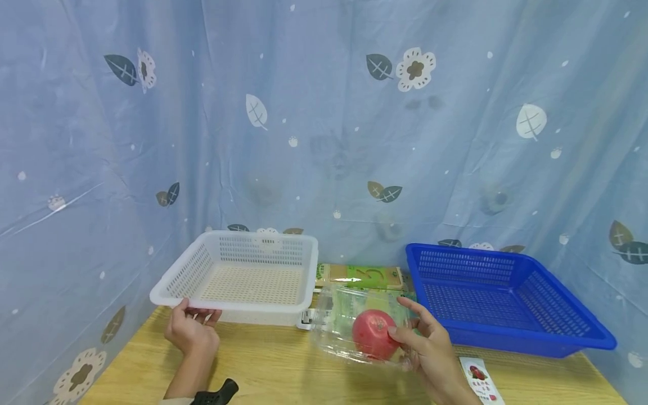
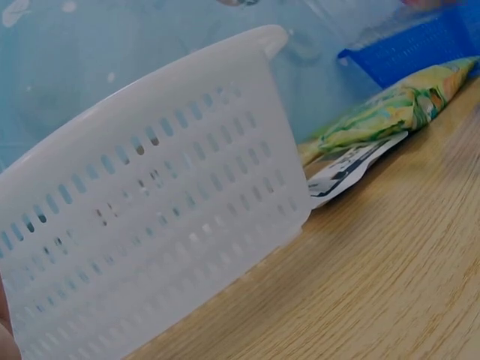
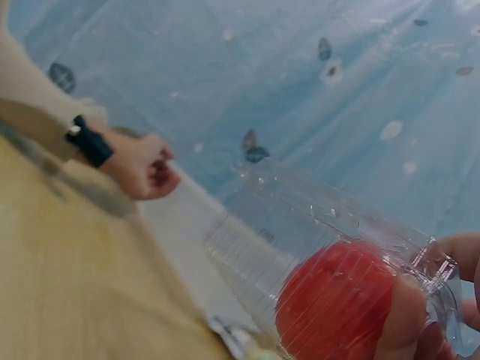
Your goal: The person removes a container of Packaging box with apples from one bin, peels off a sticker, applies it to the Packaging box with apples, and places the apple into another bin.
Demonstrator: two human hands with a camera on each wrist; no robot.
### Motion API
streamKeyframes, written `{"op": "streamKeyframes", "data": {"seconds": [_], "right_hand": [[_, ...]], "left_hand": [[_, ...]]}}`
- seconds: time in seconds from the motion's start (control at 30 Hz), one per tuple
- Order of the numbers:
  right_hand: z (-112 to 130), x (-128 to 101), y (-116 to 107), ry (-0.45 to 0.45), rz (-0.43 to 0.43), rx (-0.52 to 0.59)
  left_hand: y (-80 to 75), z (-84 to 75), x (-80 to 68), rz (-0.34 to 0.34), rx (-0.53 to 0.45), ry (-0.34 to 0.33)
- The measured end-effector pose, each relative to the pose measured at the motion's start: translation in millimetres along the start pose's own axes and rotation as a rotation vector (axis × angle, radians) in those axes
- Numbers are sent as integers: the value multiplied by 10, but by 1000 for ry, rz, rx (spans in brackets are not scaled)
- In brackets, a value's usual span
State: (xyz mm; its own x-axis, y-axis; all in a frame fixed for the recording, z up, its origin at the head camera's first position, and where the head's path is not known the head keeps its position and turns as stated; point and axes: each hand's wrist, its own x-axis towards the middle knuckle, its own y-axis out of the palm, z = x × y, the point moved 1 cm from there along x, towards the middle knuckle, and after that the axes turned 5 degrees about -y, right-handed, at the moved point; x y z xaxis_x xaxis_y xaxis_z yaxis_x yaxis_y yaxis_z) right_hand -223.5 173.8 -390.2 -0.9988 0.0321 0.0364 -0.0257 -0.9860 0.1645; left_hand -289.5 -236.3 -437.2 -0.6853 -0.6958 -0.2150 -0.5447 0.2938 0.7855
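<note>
Here, right hand (image 1: 430,351): its fingers are curled round a clear plastic box (image 1: 354,326), thumb against the near side, holding it just above the bench (image 1: 283,371).
Clear plastic box: between the two baskets, tilted, with a red tomato (image 1: 373,334) inside; in the right wrist view the tomato (image 3: 337,304) sits at the end nearest the gripping fingers (image 3: 397,315).
Left hand (image 1: 191,329): it grips the near rim of the white basket (image 1: 243,275), thumb on top of the rim and fingers curled beneath.
White basket: on the left of the bench, close to the curtain; in the left wrist view its slotted wall (image 2: 150,217) rises from the wood with its near corner seeming slightly lifted, though I cannot tell for sure.
Blue basket (image 1: 501,298): on the right of the bench, just beside the clear box.
Green packet (image 1: 359,275): lying flat behind the clear box, between the baskets.
Small card (image 1: 480,378): lies on the bench in front of the blue basket, near the right wrist, with a red picture on it.
Curtain (image 1: 324,124): blue with leaf and flower prints, hanging behind and to both sides.
</note>
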Motion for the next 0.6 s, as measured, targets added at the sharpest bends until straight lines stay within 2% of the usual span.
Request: {"op": "streamKeyframes", "data": {"seconds": [0.27,0.47,0.6], "right_hand": [[-267,-86,-40,15,-77,-28],[-421,-100,-90,18,-50,-47],[-519,-103,-113,41,-32,-91]], "left_hand": [[-13,-18,-5,17,5,-20],[-8,-35,-6,43,-19,-41],[-11,-37,-6,48,2,-35]]}}
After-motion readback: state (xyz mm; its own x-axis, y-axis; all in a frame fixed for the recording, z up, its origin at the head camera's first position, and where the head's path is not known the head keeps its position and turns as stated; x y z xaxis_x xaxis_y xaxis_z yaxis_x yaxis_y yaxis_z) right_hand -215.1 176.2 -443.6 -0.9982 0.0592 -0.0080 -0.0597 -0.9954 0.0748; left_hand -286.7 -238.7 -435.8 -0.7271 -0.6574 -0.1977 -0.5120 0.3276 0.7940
